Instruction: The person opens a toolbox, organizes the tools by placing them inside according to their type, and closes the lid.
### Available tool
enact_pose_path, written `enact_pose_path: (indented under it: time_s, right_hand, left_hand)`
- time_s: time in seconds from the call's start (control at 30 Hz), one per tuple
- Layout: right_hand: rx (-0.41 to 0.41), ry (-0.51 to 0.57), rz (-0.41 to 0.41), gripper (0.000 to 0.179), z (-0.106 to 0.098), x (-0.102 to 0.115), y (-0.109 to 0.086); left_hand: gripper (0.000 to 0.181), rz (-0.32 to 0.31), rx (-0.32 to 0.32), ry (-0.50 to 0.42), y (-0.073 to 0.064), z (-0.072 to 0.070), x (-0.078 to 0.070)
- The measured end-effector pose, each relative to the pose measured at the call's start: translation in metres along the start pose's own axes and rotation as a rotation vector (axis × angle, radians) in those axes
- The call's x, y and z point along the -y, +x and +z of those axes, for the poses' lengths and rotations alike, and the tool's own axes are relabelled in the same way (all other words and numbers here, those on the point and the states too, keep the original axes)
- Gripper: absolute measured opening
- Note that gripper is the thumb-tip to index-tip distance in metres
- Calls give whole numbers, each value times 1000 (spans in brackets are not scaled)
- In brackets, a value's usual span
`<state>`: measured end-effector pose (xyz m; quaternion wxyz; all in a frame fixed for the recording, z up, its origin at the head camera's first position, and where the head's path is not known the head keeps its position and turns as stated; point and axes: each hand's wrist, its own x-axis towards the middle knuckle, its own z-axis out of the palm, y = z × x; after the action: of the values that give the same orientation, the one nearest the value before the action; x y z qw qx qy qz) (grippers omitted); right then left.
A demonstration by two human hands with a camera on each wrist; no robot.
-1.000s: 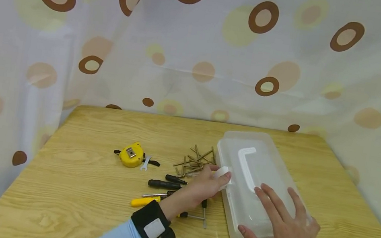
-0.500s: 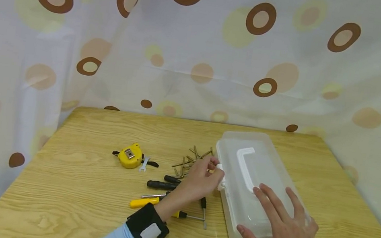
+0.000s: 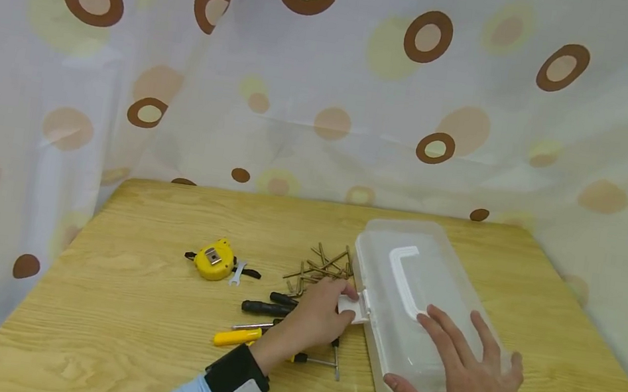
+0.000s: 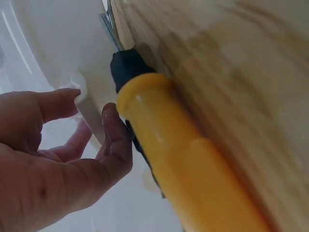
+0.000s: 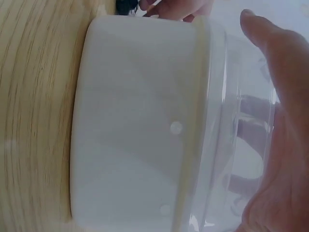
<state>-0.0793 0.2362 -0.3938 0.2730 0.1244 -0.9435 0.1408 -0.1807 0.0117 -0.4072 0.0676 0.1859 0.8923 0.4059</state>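
A box [image 3: 445, 288] with a translucent lid and a white handle stands on the table in the head view. My left hand [image 3: 318, 314] pinches the white latch [image 3: 354, 307] on its left side, which sticks outward from the wall. In the left wrist view, thumb and fingertips lie on either side of the latch [image 4: 89, 113]. My right hand [image 3: 471, 385] lies over the near right part of the lid with its fingers spread. The right wrist view shows the box's pale end wall [image 5: 135, 121] and my right hand [image 5: 285, 111] along the clear lid.
Left of the box lie several brass-coloured hex keys [image 3: 328, 265] and screwdrivers, one with a yellow handle [image 3: 236, 336], partly under my left arm. Farther left are a yellow tape measure [image 3: 214, 260] and a small wrench [image 3: 237, 274]. A patterned curtain [image 3: 324, 124] surrounds the table.
My left hand has moved slightly left and toward me, and the latch has swung from raised to sticking out from the box. The right hand has stayed on the lid.
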Motion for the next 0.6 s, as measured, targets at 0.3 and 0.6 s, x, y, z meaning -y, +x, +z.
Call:
enact_pose_path:
  time_s: [0.3,0.6]
  right_hand:
    - [-70,-98,-90,88,2,8,13]
    - [-88,-143,-112,84,4,13,25]
  left_hand:
    - [15,279,-119,553,-7,1,3]
    - [29,335,184,656,-11,-10,4]
